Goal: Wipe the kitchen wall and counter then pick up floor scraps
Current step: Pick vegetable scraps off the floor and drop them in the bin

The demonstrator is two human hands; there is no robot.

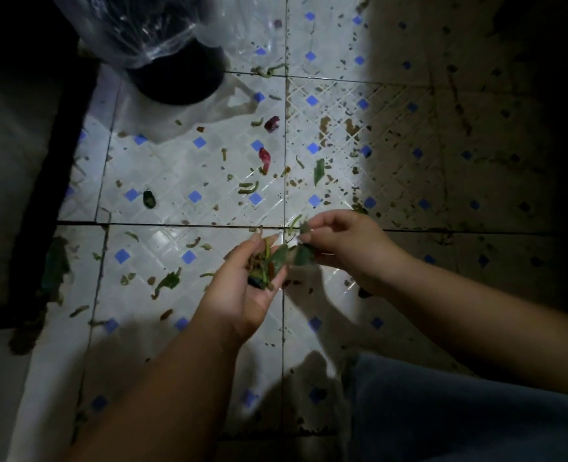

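The left hand was cupped palm up around a pile of scraps, while the right hand pinched a green leaf just beside it, above the tiled floor, where more scraps lay scattered, and the bin stood far left.

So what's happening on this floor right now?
A person crouches over a tiled floor littered with vegetable scraps. The left hand is cupped palm-up, holding a small pile of gathered scraps, while the right hand pinches a green leaf piece beside it. Many bits, including red peel, remain. A bag-lined bin stands ahead.
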